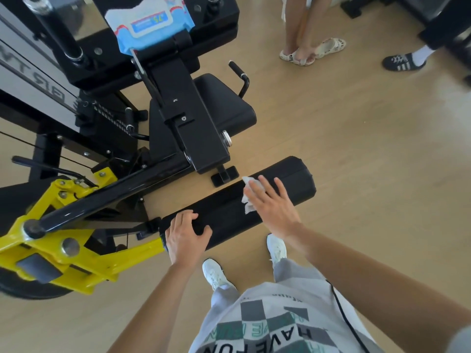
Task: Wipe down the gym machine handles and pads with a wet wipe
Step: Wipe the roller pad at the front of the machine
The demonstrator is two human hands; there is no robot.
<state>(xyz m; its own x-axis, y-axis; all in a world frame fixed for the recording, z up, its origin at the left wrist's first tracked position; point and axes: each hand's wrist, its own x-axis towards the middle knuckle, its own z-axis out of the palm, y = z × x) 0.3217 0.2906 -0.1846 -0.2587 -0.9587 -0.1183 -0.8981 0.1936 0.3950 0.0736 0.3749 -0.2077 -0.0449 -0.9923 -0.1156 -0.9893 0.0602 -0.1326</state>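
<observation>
Presses the wet wipe (248, 197) flat onto the top of the roller pad (224, 212) with the right hand (272, 205), fingers straight and a little spread. Grips the pad's near-left end with the left hand (184, 236), fingers curled over it. Runs long from near left to far right, so probably calls for strokes along that axis: far-right end just beyond the wipe, middle stretch between both hands. Likely falls to the right hand, the nearer one
</observation>
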